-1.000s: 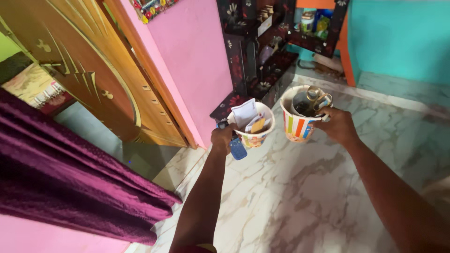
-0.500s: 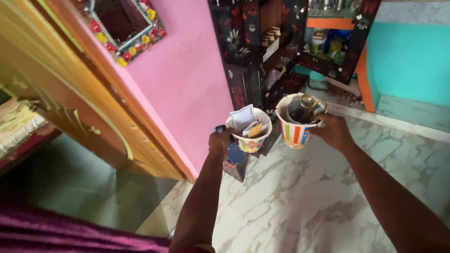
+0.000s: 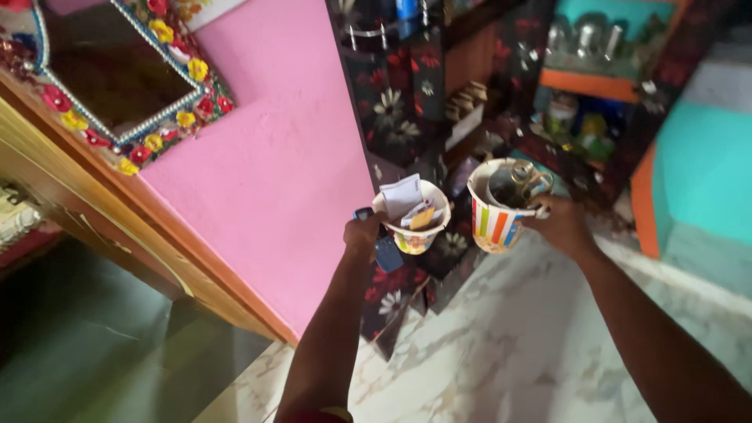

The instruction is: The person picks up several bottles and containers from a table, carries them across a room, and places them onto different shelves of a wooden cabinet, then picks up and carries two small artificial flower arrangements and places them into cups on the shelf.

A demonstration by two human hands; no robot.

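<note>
Both cups stand upright side by side before the dark flowered shelf unit [image 3: 407, 102]: the left hand [image 3: 364, 233] grips the paper-stuffed floral cup [image 3: 415, 223], the right hand [image 3: 560, 225] the striped cup [image 3: 497, 211], nearer the shelves.

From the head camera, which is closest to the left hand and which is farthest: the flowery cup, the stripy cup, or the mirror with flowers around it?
1. The flowery cup: held in the left hand itself, papers sticking out.
2. The stripy cup: just to the right, held by the right hand.
3. The flower-framed mirror: far up on the left, on the pink wall.
</note>
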